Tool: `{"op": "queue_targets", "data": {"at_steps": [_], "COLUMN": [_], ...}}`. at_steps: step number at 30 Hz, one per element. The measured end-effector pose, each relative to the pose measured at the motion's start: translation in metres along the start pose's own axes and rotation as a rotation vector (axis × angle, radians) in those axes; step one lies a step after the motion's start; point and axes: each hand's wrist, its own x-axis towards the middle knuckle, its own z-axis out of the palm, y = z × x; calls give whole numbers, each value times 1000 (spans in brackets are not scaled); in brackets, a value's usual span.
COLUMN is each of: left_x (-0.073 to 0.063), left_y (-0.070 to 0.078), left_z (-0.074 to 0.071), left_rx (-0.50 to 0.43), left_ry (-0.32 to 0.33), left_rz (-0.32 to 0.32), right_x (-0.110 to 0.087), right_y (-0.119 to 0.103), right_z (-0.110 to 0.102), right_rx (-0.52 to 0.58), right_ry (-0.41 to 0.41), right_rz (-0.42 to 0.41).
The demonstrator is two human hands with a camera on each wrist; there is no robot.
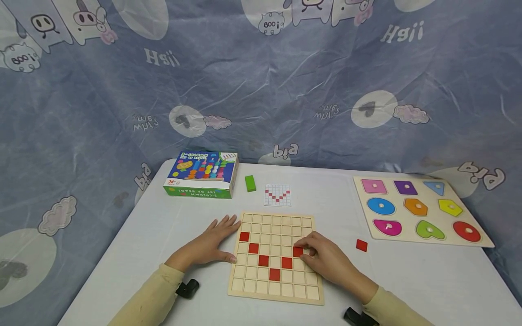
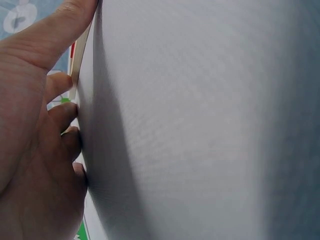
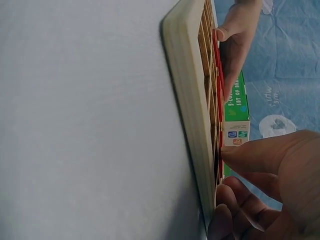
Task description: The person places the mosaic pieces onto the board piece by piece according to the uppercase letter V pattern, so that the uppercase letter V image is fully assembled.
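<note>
A wooden grid board [image 1: 276,298] lies on the white table, with several red square tiles set in its cells in a V-like slant. My right hand [image 1: 326,260] is over the board's right side, its thumb and forefinger pinching a red tile [image 1: 298,251] at a cell. The right wrist view shows that thumb [image 3: 252,154] low against the board's top. My left hand [image 1: 208,243] rests on the table with fingers spread, its thumb and fingertips at the board's left edge. One loose red tile [image 1: 361,245] lies to the right of the board.
Behind the board lies a pattern card [image 1: 277,195] with a red V. A green block [image 1: 250,184] and a colourful toy box [image 1: 201,175] stand at the back left. A shape puzzle board [image 1: 416,213] lies at the right. Patterned cloth [image 1: 261,90] hangs behind.
</note>
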Motion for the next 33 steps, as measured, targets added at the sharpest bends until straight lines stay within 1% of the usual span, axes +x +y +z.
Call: {"op": "queue_targets", "data": {"at_steps": [8, 15, 21, 27, 33], "left_x": [0, 0, -1, -1, -1], "left_y": [-1, 1, 1, 0, 1], "left_z": [0, -1, -2, -1, -1], "left_rx": [3, -2, -2, -5, -7], "left_ry": [4, -7, -5, 3, 2], "left_rz": [-1, -3, -9, -1, -6], "right_x": [-4, -10, -16, -22, -27], "right_y": [1, 7, 19, 32, 45], "right_z": [-6, -15, -22, -31, -40], "right_rx": [29, 26, -13, -46, -72], "right_ry": [-7, 22, 61, 95, 123], "right_rz": [41, 46, 64, 90, 82]}}
